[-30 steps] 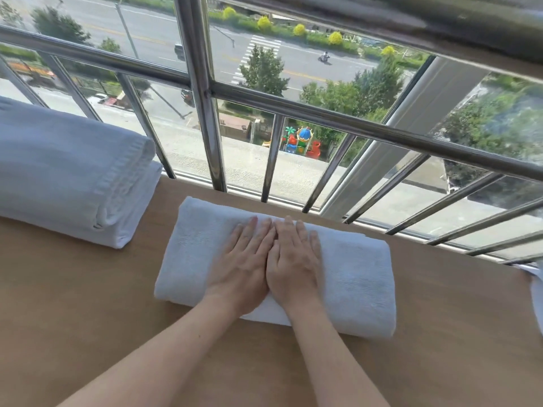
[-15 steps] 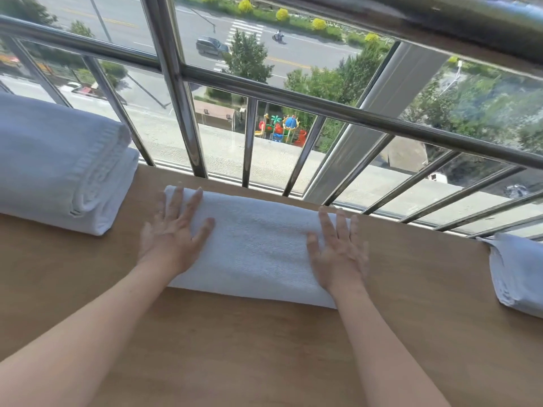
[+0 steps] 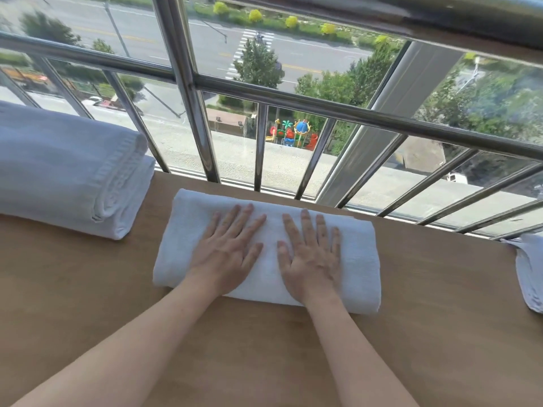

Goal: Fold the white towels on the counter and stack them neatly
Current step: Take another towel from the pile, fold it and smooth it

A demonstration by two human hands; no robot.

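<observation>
Across the foreground, a wooden counter [image 3: 440,333], with steel window bars [image 3: 293,98] along its far edge. At far left on it, a big stack of folded white towels [image 3: 58,165], apart from the rest. In the middle, close to the window edge, a single folded towel [image 3: 358,259], flat and lengthwise. At the right edge, part of another white towel [image 3: 530,274], cut off by the frame. Flat on the middle towel, palms down, fingers straight and slightly spread: left hand [image 3: 226,254] and right hand [image 3: 311,259], side by side with a narrow gap. Half a second ago, wide apart at the towel's ends; now back near its centre, though not touching as a second ago.
</observation>
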